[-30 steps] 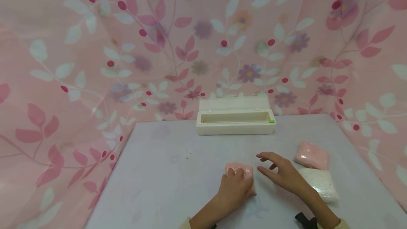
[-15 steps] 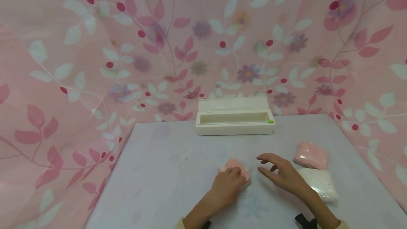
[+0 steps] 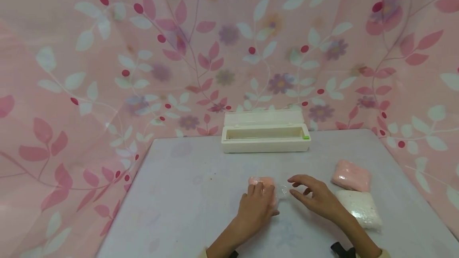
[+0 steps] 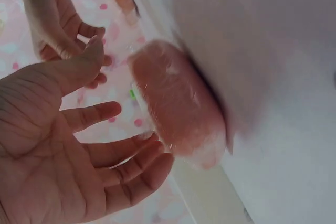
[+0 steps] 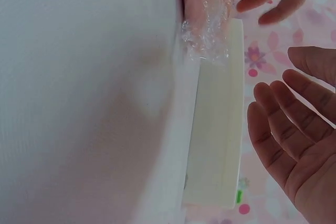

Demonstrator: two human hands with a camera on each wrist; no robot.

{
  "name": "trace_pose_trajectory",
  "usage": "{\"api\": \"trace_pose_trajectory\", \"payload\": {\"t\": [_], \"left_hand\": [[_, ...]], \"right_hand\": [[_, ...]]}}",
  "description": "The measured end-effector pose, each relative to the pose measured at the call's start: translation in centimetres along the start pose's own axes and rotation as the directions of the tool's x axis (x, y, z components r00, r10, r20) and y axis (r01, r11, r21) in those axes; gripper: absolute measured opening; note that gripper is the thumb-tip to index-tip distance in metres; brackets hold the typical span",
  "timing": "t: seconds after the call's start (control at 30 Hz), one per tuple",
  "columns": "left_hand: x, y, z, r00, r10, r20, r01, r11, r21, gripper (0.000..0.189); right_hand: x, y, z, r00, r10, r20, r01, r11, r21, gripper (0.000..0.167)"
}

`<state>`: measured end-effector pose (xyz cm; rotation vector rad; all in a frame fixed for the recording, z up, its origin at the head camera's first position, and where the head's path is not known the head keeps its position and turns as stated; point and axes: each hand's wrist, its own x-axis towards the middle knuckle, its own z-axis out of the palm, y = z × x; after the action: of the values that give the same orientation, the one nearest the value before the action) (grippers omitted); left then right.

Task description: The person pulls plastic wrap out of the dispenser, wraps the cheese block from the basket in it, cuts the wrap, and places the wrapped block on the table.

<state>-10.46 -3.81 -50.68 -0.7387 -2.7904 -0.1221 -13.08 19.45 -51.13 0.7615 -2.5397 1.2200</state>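
A soft pink packet (image 3: 269,182) in clear plastic wrap lies on the table in front of me. My left hand (image 3: 255,206) is over it. In the left wrist view, fingertips (image 4: 164,156) touch the packet's upper side while the thumb stays apart from it. A crinkled clear end of the wrap (image 5: 210,40) sticks out on the right side. My right hand (image 3: 315,196) hovers just right of that end, fingers loosely bent and holding nothing. Part of the packet is hidden under the left hand.
A long white box (image 3: 265,145) with its lid raised stands at the table's back edge, a green tab at its right end. At right lie another pink packet (image 3: 352,175) and a white packet (image 3: 360,208), near the right forearm. A floral curtain (image 3: 201,51) hangs behind the table (image 3: 179,194).
The pink packet has turned under my left hand and shifted slightly left and away from me. Its clear wrap end now points toward the right hand, which has barely moved.
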Motion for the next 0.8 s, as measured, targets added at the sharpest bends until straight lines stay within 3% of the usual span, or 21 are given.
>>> {"api": "trace_pose_trajectory", "payload": {"t": [0.1,0.3,0.43,0.53,0.67,0.8], "left_hand": [[0.3,0.5,0.7,0.999,-0.046,0.013,0.046,0.999,0.013,0.058],[0.8,0.8,1.0,0.998,-0.049,0.046,0.048,0.998,0.033,0.011],[0.8,0.3,0.5,0.995,0.03,0.094,-0.031,0.999,0.008,0.011],[0.9,-0.5,0.6,0.989,0.13,0.071,-0.131,0.991,0.007,0.015],[1.5,-2.1,1.3,0.961,0.274,-0.016,-0.275,0.961,-0.028,0.016],[2.1,-3.6,1.7,0.94,0.342,-0.012,-0.34,0.929,-0.147,0.018]], "right_hand": [[0.0,-0.1,0.2,1.0,0.0,0.01,0.0,1.0,-0.002,0.037],[-0.1,0.0,0.6,1.0,-0.028,0.005,0.028,1.0,0.012,0.036],[-0.2,0.2,0.8,0.999,-0.039,0.002,0.039,0.999,0.007,0.036],[-0.3,0.3,0.9,0.999,-0.042,0.001,0.042,0.999,-0.001,0.035],[-0.4,0.4,1.0,0.999,-0.043,0.009,0.043,0.999,0.002,0.034],[-0.4,0.4,1.1,0.998,-0.04,0.053,0.038,0.999,0.031,0.03]]}}
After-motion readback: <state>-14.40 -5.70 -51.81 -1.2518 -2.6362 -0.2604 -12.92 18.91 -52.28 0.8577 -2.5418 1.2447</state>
